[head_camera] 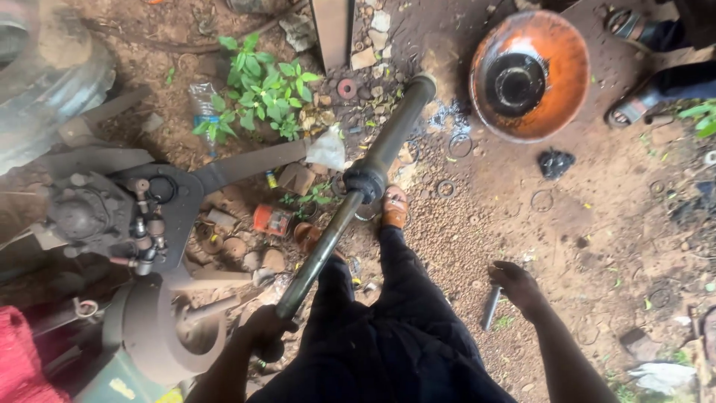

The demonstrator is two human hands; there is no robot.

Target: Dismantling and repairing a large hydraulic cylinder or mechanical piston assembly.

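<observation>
My left hand (262, 328) grips the near end of a long, greasy drive shaft (350, 201). The shaft slants up and away over the dirt, with a black rubber boot (365, 179) midway along it, and its far end rests near scattered stones. My right hand (516, 286) hangs low over the ground at the right, fingers curled at the top of a short grey metal rod (491, 307) that stands in the soil. My dark trousers and an orange sandal (394, 207) lie between the two hands.
A rusty wheel hub and knuckle assembly (112, 224) sits at the left. An orange brake drum (529, 75) lies upside down at the upper right, beside another person's sandalled feet (634, 67). Green weeds (261, 89), metal rings, cans and rubble litter the dirt.
</observation>
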